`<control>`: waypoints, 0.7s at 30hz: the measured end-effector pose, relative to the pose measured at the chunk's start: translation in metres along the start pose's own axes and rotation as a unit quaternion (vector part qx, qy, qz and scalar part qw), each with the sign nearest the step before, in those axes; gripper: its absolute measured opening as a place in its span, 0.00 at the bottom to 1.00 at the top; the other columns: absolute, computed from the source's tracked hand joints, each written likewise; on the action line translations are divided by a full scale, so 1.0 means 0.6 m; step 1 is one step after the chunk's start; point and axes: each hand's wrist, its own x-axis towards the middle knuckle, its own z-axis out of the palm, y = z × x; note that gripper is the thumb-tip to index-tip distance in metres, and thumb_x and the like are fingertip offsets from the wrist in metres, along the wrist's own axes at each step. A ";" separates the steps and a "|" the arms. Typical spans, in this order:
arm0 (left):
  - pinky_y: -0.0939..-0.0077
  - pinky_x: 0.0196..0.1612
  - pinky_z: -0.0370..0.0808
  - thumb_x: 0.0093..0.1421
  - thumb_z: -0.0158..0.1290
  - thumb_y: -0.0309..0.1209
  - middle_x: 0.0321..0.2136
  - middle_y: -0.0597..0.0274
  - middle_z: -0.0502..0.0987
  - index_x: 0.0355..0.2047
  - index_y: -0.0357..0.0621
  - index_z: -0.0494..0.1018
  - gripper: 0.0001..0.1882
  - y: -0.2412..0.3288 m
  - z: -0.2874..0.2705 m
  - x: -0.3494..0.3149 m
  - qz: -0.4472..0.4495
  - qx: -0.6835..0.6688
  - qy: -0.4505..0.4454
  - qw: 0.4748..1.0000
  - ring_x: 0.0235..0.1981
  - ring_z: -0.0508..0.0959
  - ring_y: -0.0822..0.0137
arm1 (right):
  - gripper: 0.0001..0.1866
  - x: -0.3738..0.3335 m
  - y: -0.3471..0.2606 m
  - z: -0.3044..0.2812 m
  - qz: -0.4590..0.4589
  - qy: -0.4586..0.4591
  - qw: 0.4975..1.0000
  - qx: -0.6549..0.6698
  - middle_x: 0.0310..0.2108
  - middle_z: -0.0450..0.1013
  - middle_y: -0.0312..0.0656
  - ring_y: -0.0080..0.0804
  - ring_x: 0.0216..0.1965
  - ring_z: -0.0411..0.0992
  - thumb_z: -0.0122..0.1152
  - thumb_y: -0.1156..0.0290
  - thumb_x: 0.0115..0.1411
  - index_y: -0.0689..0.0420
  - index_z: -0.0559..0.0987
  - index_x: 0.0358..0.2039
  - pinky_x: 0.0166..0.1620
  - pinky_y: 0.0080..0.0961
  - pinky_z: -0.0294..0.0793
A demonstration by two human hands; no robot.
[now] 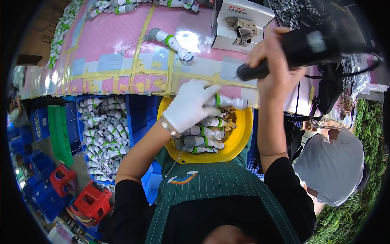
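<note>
My gloved left hand (pixel 193 103) is closed round a white toy arm (pixel 232 101) with a green band, above a yellow basin (pixel 245 134). More toy arms (pixel 201 141), white with green bands and grey ends, lie in the basin. A black electric screwdriver (pixel 302 48) is gripped in my bare right hand (pixel 277 61). Its tip points left, up and apart from the toy arm, over the table's near edge. Farther back, a single toy arm (pixel 170 42) with a thin wire lies on the pink table (pixel 115 36).
At the back right stands a silver machine (pixel 239 24) with a metal fixture. A blue crate (pixel 132 122) heaped with toy arms is left of the basin. Red stools (pixel 91 203) and a green bin (pixel 61 134) stand farther left. A person in grey (pixel 331 166) is at the right.
</note>
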 end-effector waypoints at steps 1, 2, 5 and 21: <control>0.56 0.46 0.70 0.51 0.61 0.43 0.38 0.48 0.75 0.46 0.42 0.74 0.25 0.003 -0.013 -0.007 0.019 -0.029 0.008 0.999 0.42 0.74 0.48 | 0.12 0.018 -0.009 -0.001 -0.026 0.008 0.999 0.018 0.15 0.67 0.40 0.27 0.14 0.65 0.56 0.79 0.60 0.68 0.71 0.45 0.24 0.26 0.69; 0.57 0.50 0.69 0.52 0.60 0.47 0.42 0.47 0.74 0.46 0.41 0.74 0.27 -0.009 -0.029 -0.012 0.019 -0.026 0.014 0.999 0.45 0.73 0.47 | 0.12 0.038 -0.011 -0.002 -0.052 0.015 0.998 0.035 0.15 0.67 0.40 0.27 0.14 0.65 0.56 0.79 0.60 0.68 0.71 0.44 0.24 0.26 0.69; 0.56 0.51 0.69 0.55 0.58 0.40 0.45 0.51 0.75 0.48 0.44 0.74 0.22 -0.054 -0.102 0.029 0.049 0.138 0.115 0.983 0.47 0.73 0.48 | 0.10 0.094 -0.003 -0.007 -0.120 0.025 0.991 0.048 0.17 0.68 0.40 0.28 0.15 0.68 0.60 0.80 0.58 0.66 0.73 0.41 0.24 0.24 0.70; 0.58 0.46 0.71 0.51 0.59 0.27 0.38 0.52 0.74 0.45 0.43 0.73 0.19 -0.066 -0.048 0.034 0.051 0.085 -0.001 0.995 0.41 0.74 0.49 | 0.11 0.082 0.037 0.006 -0.020 0.003 1.000 -0.016 0.16 0.69 0.41 0.27 0.15 0.68 0.62 0.78 0.58 0.67 0.72 0.40 0.24 0.23 0.70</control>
